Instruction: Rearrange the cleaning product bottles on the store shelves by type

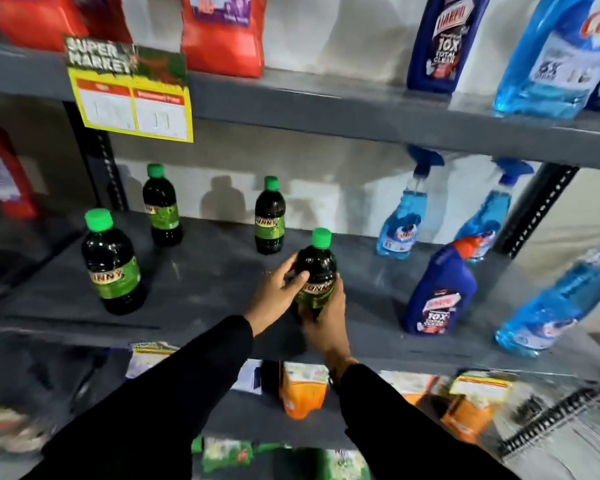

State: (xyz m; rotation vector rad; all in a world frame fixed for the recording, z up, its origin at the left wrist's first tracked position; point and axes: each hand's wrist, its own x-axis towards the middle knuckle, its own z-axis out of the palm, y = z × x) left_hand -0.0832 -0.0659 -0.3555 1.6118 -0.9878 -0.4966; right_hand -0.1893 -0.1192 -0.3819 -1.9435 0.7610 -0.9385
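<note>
A dark bottle with a green cap and green label [317, 268] stands near the front of the grey middle shelf [201, 271]. My left hand [274, 296] wraps its left side and my right hand [326, 323] grips it low on the right. Three matching green-capped bottles stand apart to the left and behind: one front left [113, 263], one back left [161, 206], one behind [270, 216]. To the right are a dark blue toilet-cleaner bottle with an orange cap [440, 289] and light blue spray bottles [404, 216], [489, 216], [555, 299].
The top shelf [326, 109] holds red pouches [222, 32], a dark blue bottle [444, 43] and a light blue bottle [558, 57]. A yellow price sign [129, 91] hangs from its edge. Orange and green packets [302, 393] lie on the shelves below. A red bottle [4, 174] stands far left.
</note>
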